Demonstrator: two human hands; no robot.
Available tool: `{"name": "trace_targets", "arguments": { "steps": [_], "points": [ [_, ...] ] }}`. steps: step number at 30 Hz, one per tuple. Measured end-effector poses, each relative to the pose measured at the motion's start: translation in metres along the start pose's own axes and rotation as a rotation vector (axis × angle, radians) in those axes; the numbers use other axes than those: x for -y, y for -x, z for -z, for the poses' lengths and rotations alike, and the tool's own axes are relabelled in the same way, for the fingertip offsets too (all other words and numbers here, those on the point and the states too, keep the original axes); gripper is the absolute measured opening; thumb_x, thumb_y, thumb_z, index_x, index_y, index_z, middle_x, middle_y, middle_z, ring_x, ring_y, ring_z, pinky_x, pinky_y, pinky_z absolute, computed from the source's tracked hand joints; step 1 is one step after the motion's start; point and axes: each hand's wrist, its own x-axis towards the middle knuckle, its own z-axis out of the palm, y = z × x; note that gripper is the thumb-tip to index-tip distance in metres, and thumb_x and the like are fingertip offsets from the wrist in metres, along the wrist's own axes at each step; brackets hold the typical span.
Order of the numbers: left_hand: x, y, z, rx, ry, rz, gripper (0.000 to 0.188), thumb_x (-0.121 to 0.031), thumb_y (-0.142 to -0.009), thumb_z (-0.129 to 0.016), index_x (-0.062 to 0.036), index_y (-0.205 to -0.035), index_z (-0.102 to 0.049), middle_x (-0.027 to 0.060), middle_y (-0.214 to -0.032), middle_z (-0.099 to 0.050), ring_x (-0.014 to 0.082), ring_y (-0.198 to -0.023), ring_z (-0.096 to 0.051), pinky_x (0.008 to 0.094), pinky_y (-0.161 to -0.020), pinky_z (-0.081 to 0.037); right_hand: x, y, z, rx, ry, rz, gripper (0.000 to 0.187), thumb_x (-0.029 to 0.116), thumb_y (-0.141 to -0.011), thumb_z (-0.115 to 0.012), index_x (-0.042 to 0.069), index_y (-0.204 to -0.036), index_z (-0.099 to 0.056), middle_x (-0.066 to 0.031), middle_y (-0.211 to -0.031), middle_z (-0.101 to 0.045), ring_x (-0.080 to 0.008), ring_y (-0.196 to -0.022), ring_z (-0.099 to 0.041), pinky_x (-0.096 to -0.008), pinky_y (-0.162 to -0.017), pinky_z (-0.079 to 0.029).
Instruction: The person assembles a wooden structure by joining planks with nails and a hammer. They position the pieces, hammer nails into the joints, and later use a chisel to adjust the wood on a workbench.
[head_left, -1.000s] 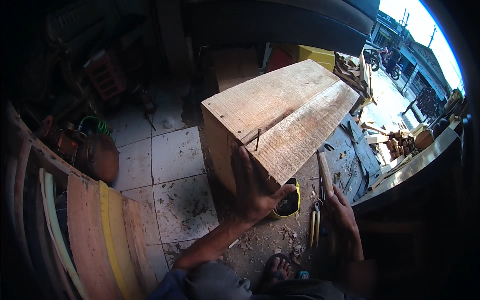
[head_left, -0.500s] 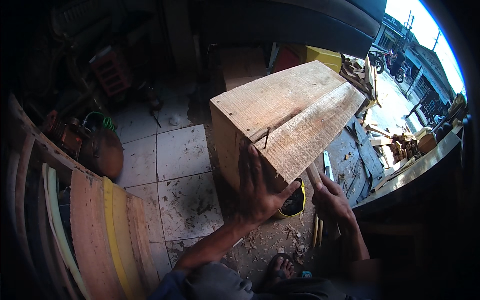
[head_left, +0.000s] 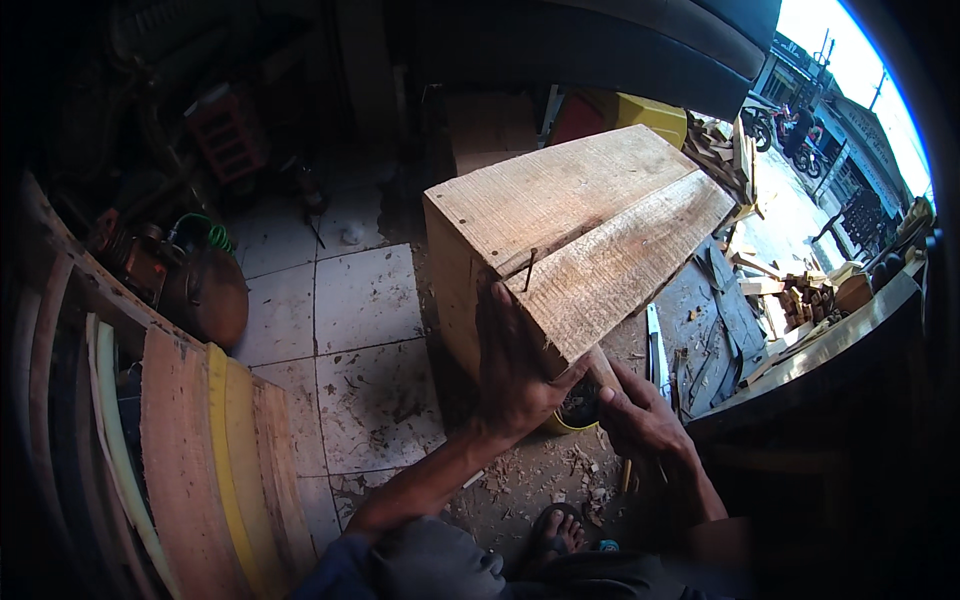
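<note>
A box-like piece of rough timber (head_left: 545, 205) stands before me, with nail heads along its left end. Its right-hand top board (head_left: 625, 265) has a gap beside it, and a nail (head_left: 529, 270) sticks up near the board's close corner. My left hand (head_left: 515, 390) lies against the near end, fingers stretched up below the nail and thumb toward the board's lower corner. Closed round a wooden tool handle (head_left: 603, 370), my right hand (head_left: 645, 422) is just under that corner. The tool's head is hidden. Behind the hands sits a yellow-rimmed container (head_left: 572, 428) with dark contents.
Curved wooden pieces (head_left: 180, 430) stand at the left, near a round brown tank (head_left: 215, 300). A saw blade (head_left: 656, 345) and dark strips (head_left: 728, 310) lie right of the timber. Scrap wood (head_left: 800, 300) is piled farther right. Shavings (head_left: 580, 465) litter the floor by my foot.
My right hand and the handle have moved left and slightly lower, closer to my left hand. The left hand stays against the timber's end, and the nail still stands.
</note>
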Motion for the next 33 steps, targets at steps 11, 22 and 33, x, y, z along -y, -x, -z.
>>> {"name": "trace_targets", "arguments": {
  "steps": [11, 22, 33],
  "points": [
    [0.002, -0.005, -0.015, -0.201, -0.061, -0.028, 0.086, -0.041, -0.101, -0.052, 0.0168, -0.154, -0.016, 0.0426, -0.155, -0.027, 0.0572, -0.145, -0.031, 0.0621, -0.118, -0.029, 0.01, 0.072, 0.043, -0.325, 0.577, -0.033, 0.06, 0.038, -0.098, -0.063, 0.002, -0.146, -0.053, -0.0074, -0.089, -0.068, -0.0135, -0.079, -0.067, -0.0313, -0.069, -0.054],
    [-0.002, -0.003, -0.029, -0.279, -0.007, -0.05, 0.08, -0.037, -0.105, -0.049, 0.0165, -0.154, -0.015, 0.0422, -0.156, -0.025, 0.0575, -0.147, -0.027, 0.0643, -0.119, -0.024, 0.127, 0.107, -0.003, -0.406, 1.142, 0.405, 0.058, 0.022, -0.098, -0.061, 0.001, -0.15, -0.046, -0.0183, -0.108, -0.074, -0.025, -0.085, -0.072, -0.0418, -0.074, -0.058],
    [-0.004, -0.005, -0.026, -0.256, 0.001, -0.07, 0.077, -0.033, -0.106, -0.048, 0.0148, -0.155, -0.012, 0.0416, -0.157, -0.023, 0.0584, -0.146, -0.028, 0.066, -0.119, -0.023, 0.171, 0.075, -0.025, -0.442, 1.289, 0.63, 0.062, 0.002, -0.093, -0.064, 0.014, -0.152, -0.047, -0.0121, -0.082, -0.072, -0.0259, -0.069, -0.07, -0.0415, -0.066, -0.054]
  ]
}}
